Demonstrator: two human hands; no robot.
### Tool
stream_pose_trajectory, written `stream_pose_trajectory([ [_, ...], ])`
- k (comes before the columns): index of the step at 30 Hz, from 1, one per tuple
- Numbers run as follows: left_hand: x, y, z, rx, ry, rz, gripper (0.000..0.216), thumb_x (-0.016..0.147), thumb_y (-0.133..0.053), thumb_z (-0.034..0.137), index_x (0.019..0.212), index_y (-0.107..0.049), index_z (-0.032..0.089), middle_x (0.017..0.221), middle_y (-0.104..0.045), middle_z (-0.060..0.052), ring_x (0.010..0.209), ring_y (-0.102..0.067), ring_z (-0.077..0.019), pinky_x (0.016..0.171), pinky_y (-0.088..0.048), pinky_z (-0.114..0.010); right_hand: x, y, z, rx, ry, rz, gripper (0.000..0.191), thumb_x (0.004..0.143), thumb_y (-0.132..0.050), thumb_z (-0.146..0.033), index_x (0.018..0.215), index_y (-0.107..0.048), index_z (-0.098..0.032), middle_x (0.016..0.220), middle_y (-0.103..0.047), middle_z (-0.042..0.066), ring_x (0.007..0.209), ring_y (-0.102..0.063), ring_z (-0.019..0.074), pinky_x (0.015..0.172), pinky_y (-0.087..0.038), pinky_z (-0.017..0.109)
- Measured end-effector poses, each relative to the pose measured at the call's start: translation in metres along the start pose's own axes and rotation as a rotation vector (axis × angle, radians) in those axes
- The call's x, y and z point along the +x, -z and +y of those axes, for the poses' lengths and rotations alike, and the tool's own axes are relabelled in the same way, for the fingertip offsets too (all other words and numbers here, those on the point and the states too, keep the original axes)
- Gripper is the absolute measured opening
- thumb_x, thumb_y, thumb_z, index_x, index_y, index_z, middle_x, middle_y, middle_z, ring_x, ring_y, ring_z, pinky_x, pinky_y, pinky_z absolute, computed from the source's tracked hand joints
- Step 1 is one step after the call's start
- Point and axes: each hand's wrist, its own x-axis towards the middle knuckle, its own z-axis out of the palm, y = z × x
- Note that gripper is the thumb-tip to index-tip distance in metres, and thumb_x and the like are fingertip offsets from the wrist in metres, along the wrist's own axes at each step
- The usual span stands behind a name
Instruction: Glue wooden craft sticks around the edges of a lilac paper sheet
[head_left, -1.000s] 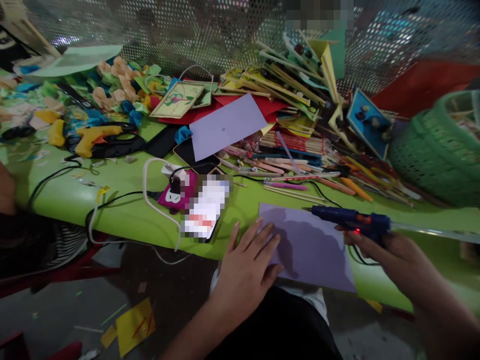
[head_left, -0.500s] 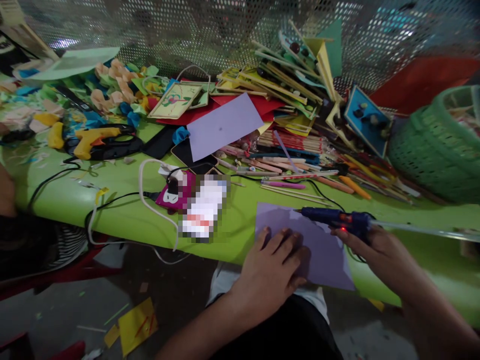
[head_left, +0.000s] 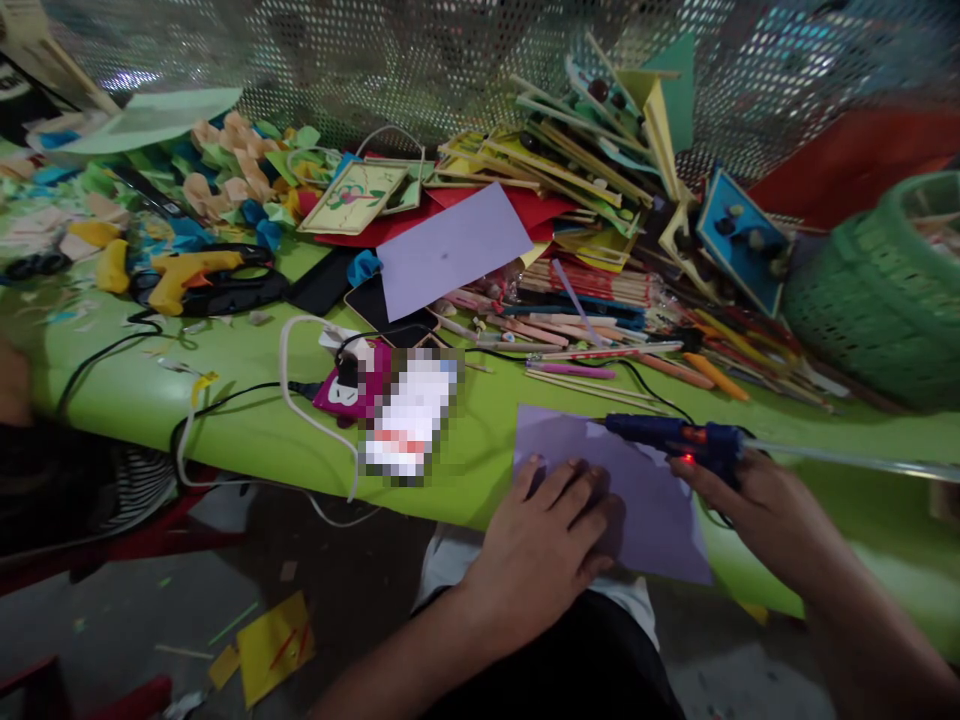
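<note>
In the head view, a purple sheet (head_left: 660,530) lies on the green table (head_left: 484,460), its near side reaching about to the rounded front edge; whether it overhangs is hard to tell. The left hand (head_left: 544,545) is palm down on the sheet's left and near part, fingers extended and slightly parted, gripping nothing. The right hand (head_left: 750,500) is closed around the handle of a blue hot-glue gun (head_left: 660,432) with a red light lit. Its nozzle points left, over or just beside the sheet's far edge; contact cannot be made out. A clear glue stick (head_left: 847,460) juts from the back of the gun toward the right border of the view.

A strip of bare green separates the sheet's left edge from a phone (head_left: 409,425), its screen blurred out. Beyond the far edge, a narrower band runs up to thin wooden sticks (head_left: 592,390), and a black cord (head_left: 645,385) crosses toward the gun. Behind these, pencils and a second lilac sheet (head_left: 457,245) crowd the table. A green basket (head_left: 862,290) stands at the far right, beyond the glue stick.
</note>
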Motion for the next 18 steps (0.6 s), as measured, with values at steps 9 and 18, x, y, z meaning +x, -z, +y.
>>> stream_pose_trajectory([
  [9, 0.0, -0.0014, 0.0003, 0.001, -0.001, 0.0, 0.047, 0.111, -0.044, 0.044, 0.153, -0.051, 0.026, 0.167, -0.044, -0.002, 0.155, -0.035, -0.0235, 0.129, -0.028, -0.054, -0.0012, 0.0003, -0.0002, -0.002, -0.004, -0.046, 0.055, 0.083, -0.052, -0.072, 0.077, -0.073, -0.022, 0.063, -0.068, 0.005, 0.061, -0.062, 0.0273, 0.06, -0.05, 0.037],
  [18, 0.0009, -0.0006, 0.0002, -0.007, -0.006, 0.009, 0.046, 0.111, -0.045, 0.044, 0.152, -0.052, 0.025, 0.166, -0.046, -0.003, 0.153, -0.037, -0.0243, 0.128, -0.03, -0.054, -0.0041, 0.0028, 0.005, -0.065, -0.026, -0.033, 0.053, 0.083, -0.051, -0.075, 0.063, -0.061, -0.026, 0.048, -0.051, 0.001, 0.049, -0.05, 0.0233, 0.056, -0.045, 0.036],
])
